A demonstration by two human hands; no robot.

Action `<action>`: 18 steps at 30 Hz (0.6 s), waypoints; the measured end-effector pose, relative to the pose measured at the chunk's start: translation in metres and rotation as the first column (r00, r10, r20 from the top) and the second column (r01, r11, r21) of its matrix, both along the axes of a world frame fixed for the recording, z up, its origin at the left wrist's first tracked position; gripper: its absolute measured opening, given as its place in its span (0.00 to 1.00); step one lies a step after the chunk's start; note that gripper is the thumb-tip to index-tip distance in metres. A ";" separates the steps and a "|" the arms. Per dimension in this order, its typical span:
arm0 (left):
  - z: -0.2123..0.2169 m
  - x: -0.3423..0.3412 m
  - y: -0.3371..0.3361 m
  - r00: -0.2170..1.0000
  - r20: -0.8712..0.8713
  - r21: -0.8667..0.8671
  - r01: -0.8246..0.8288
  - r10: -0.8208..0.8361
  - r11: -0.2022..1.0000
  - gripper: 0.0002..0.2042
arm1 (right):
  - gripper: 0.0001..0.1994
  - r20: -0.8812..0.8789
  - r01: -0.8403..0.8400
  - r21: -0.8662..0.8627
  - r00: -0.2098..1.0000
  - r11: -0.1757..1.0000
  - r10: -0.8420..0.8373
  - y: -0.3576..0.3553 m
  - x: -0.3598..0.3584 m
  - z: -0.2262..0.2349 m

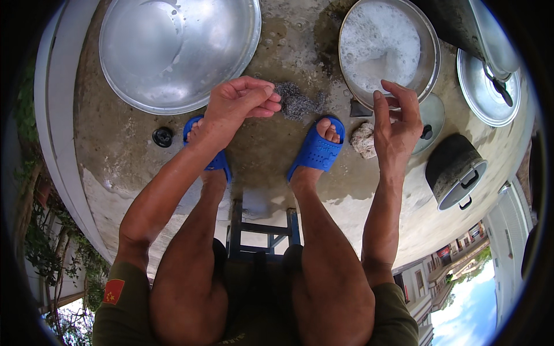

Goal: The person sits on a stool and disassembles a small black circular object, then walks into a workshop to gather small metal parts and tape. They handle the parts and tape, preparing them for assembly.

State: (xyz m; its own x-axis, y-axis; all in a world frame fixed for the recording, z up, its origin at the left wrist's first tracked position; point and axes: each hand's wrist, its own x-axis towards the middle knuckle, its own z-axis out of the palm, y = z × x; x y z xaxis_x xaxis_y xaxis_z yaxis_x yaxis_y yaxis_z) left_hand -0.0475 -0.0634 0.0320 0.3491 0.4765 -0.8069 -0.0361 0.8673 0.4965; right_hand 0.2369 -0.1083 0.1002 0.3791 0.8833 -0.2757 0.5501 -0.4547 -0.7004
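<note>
- While my right hand (398, 118) curls loosely, nothing visible in it, near the sudsy basin (430, 52), my left hand (245, 101) is pinched narrow; contents, if any, I can't tell.
- Wire scourer (297, 104): on wet ground (268, 153), just right of my left hand.
- Judgement: bunch firmly; suds likely slick.

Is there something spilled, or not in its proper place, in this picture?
Yes: the concrete ground looks wet and dark around the foamy basin, perhaps from splashed water, while paler patches show elsewhere. A black round piece lies oddly alone beside the left slipper.
</note>
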 end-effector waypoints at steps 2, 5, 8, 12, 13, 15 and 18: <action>0.002 -0.002 0.011 1.000 -0.020 0.022 -0.009 0.010 1.000 0.11 | 0.12 -0.053 0.002 -0.080 0.999 0.997 -0.006 0.009 0.011 0.008; 0.012 -0.013 0.030 0.997 0.017 0.103 -0.082 0.080 0.991 0.11 | 0.14 -0.522 -0.072 -0.164 0.853 0.984 -0.025 0.024 0.010 0.040; 0.057 -0.011 0.061 0.998 0.020 0.307 -0.056 0.052 0.950 0.10 | 0.23 -0.764 -0.118 0.191 0.605 0.974 0.223 0.034 0.018 0.074; 0.108 0.001 0.084 0.988 -0.086 0.465 0.156 -0.131 0.871 0.06 | 0.25 -0.884 0.149 -0.200 0.398 0.969 -0.244 0.012 0.014 0.049; 0.108 0.001 0.089 0.971 -0.144 0.464 0.235 -0.189 0.854 0.07 | 0.23 -0.774 0.161 -0.183 0.585 0.970 -0.243 0.002 0.005 0.064; 0.116 -0.013 0.084 0.910 -0.291 0.427 0.401 -0.297 0.810 0.08 | 0.19 -0.475 0.176 -0.180 0.846 0.968 -0.242 -0.028 -0.013 0.100; 0.135 -0.066 0.085 0.850 -0.452 0.283 0.425 -0.271 0.860 0.09 | 0.14 -0.439 0.397 -0.262 0.762 0.879 -0.475 -0.073 0.008 0.152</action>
